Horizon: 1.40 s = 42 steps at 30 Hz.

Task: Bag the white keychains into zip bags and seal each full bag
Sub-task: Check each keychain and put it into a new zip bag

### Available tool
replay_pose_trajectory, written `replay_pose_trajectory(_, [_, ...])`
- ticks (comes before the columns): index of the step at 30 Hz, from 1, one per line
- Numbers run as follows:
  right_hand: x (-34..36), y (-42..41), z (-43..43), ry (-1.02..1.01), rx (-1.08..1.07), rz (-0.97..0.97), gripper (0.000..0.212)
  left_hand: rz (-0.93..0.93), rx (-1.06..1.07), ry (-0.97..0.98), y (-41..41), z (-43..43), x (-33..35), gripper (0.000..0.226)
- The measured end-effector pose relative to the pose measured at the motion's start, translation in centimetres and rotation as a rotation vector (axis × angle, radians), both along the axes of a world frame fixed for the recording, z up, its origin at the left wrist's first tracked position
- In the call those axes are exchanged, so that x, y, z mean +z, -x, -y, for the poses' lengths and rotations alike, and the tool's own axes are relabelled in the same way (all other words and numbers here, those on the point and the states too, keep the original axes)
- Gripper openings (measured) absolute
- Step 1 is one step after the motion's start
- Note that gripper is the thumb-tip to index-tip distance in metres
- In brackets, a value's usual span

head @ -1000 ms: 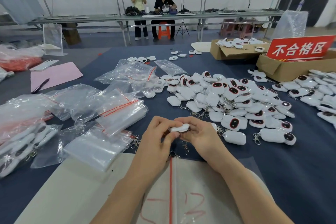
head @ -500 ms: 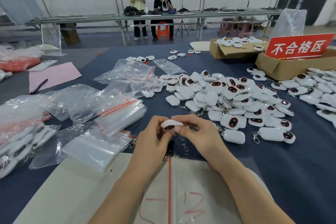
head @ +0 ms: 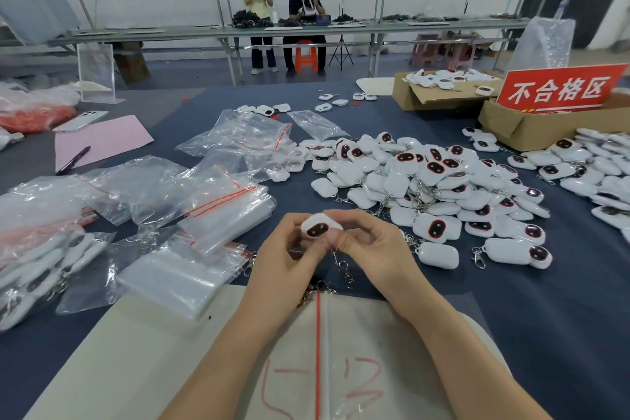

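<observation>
While the left hand (head: pixel 286 257) and right hand (head: pixel 373 249) pinch one keychain (head: pixel 320 228) in their fingers above the counter's (head: pixel 552 317) near edge, a bag (head: pixel 361 344) with unclear red scrawl lies below. A red sign (head: pixel 559 90) at the right edge reads 不合格区.

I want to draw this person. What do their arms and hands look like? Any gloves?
No gloves. The left hand and right hand are bare, with no rings showing. Both forearms are bare: no sleeves, watch or bracelets in view.

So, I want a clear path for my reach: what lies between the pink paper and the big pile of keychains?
Crumpled clear zip bags lie there on the blue cloth, as the head view shows.
</observation>
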State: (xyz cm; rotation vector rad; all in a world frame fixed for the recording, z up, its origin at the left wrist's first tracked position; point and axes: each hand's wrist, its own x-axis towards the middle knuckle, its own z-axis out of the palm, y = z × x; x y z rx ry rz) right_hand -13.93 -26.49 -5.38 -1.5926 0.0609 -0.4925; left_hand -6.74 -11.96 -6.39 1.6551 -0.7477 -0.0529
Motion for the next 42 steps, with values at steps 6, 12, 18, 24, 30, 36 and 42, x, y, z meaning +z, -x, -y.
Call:
replay_pose_trajectory(6, [1.2, -0.2, -0.8, 0.183, -0.154, -0.036, 0.024, -0.219, 0.068, 0.114, -0.3, -0.9, 0.7, 0.013])
replay_pose_trajectory(12, [3.3, 1.9, -1.5, 0.645, 0.013, 0.0, 0.038, -0.783, -0.001, 0.38, 0.6, -2.6, 1.3, 0.018])
replay_pose_trajectory(18, [0.3, 3.7, -2.0, 1.116, 0.236, -0.171, 0.042, -0.503, 0.004, -0.065, 1.2, -7.2, 3.1, 0.015])
replay_pose_trajectory(24, [-0.8, 4.8, -2.7, 0.878, 0.118, -0.119, 0.029, -0.428, -0.138, -0.357, 4.0, -9.3, 4.0, 0.014])
replay_pose_trajectory(30, [-0.2, 6.0, -3.3, 0.641, 0.049, -0.168, 0.035, -0.35, -0.212, -0.445, 6.0, -9.2, 4.3, 0.015])
replay_pose_trajectory(36, [0.1, 6.4, -3.7, 0.584, 0.056, -0.196, 0.033, -0.211, -0.203, -0.442, 6.4, -9.3, 4.7, 0.027])
replay_pose_trajectory(42, [-0.6, 6.3, -3.6, 0.539, 0.016, -0.205, 0.033, -0.11, -0.32, -0.474, 6.4, -9.1, 3.9, 0.041])
